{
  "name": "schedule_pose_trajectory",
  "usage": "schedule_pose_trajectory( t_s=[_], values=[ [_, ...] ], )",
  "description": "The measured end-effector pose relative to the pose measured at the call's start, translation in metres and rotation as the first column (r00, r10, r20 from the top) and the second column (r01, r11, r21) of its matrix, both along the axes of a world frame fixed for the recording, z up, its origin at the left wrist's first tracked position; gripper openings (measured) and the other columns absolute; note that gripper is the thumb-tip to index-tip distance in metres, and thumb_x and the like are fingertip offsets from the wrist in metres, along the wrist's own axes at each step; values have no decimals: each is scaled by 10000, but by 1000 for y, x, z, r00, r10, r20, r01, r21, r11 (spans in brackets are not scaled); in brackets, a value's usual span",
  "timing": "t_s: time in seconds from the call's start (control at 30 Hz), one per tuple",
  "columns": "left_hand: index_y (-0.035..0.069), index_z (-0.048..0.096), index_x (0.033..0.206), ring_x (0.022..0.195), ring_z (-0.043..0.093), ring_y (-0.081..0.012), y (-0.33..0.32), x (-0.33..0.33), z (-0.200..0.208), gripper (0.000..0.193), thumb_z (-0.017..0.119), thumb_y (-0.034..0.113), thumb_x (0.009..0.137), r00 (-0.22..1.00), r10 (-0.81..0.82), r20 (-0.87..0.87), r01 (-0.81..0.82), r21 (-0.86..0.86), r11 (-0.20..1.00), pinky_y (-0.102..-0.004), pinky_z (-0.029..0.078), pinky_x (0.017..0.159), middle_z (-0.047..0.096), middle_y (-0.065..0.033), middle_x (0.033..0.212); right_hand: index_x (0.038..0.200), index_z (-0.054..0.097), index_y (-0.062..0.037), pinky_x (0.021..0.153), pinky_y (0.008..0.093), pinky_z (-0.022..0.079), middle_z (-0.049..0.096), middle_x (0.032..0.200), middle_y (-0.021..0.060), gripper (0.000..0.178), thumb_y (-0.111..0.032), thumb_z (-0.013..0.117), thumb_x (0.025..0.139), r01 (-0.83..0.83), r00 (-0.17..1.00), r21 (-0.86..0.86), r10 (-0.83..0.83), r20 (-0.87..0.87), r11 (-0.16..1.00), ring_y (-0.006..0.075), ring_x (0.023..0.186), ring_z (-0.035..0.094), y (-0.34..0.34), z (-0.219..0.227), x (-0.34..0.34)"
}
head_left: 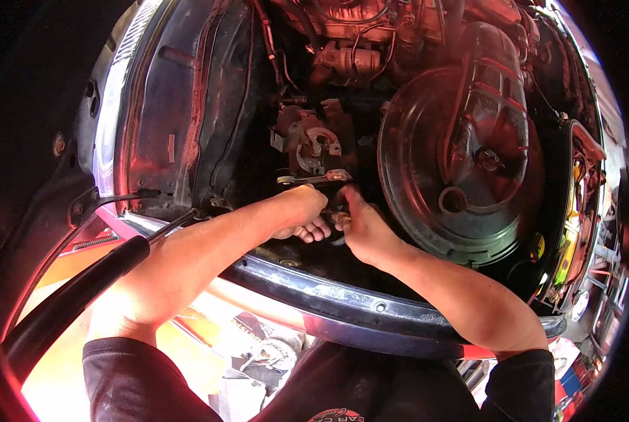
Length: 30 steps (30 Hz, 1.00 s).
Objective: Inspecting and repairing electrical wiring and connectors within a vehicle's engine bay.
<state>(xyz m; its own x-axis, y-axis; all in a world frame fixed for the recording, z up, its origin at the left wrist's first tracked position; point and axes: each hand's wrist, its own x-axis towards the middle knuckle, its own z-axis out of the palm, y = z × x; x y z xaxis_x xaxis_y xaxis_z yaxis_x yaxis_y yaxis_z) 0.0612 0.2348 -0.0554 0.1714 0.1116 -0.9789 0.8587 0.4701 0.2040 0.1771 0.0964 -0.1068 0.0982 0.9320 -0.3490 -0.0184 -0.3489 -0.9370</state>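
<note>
Both of my hands are down in a car's engine bay, close together just inside the front rim. My left hand (305,215) is curled, its fingertips pointing toward the right hand; whatever it grips is hidden. Beside it, my right hand (361,226) has its fingers bent and pressed together around something small that I cannot make out. Just beyond the hands lies a flat metal lever (314,180) with a rounded end. Farther in sits a rusty metal bracket with a curved plate (317,146).
A large round black air cleaner housing (427,133) fills the right side. Dark metal rim (328,290) runs below my forearms. A black strut (75,309) slants at the left. Engine parts (349,60) and hoses lie at the far side; coloured wiring (573,218) runs along the right edge.
</note>
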Motion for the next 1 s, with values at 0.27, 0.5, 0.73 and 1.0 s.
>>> schedule_pose_trajectory(
  t_s=[0.27, 0.5, 0.73, 1.0],
  values=[
    [-18, 595, 1041, 657, 648, -250, 3, 0, -2, 431, 248, 227, 1119, 997, 79, -27, -80, -44, 996, -380, 544, 598, 698, -177, 830, 1134, 575, 16, 775, 453, 547, 690, 995, 273, 230, 72, 497, 925, -158, 967, 160, 120, 226, 974, 443, 993, 697, 3, 8, 7],
    [-14, 587, 1075, 687, 673, -263, 3, -7, -4, 405, 265, 226, 1123, 993, 113, 21, -112, -42, 993, -387, 562, 608, 713, -192, 858, 1137, 616, 30, 823, 420, 547, 699, 1011, 257, 272, 99, 488, 908, -135, 972, 190, 93, 217, 972, 426, 980, 707, 3, -1, 6],
    [-17, 540, 1163, 739, 702, -311, -4, 2, -1, 386, 314, 294, 1124, 990, 137, -39, -138, -4, 990, -416, 595, 638, 715, -244, 928, 1140, 632, 44, 873, 397, 529, 700, 1031, 250, 266, 80, 495, 915, -150, 979, 155, 125, 160, 976, 357, 1007, 709, 2, -5, 10],
    [-5, 468, 1258, 758, 723, -341, -3, -3, 3, 313, 354, 245, 1109, 995, 92, -44, -90, 51, 995, -428, 622, 629, 707, -273, 952, 1032, 611, 33, 799, 460, 526, 684, 943, 245, 146, -4, 513, 931, -177, 960, 150, 136, 245, 973, 409, 941, 700, 3, -3, 5]
  ],
)
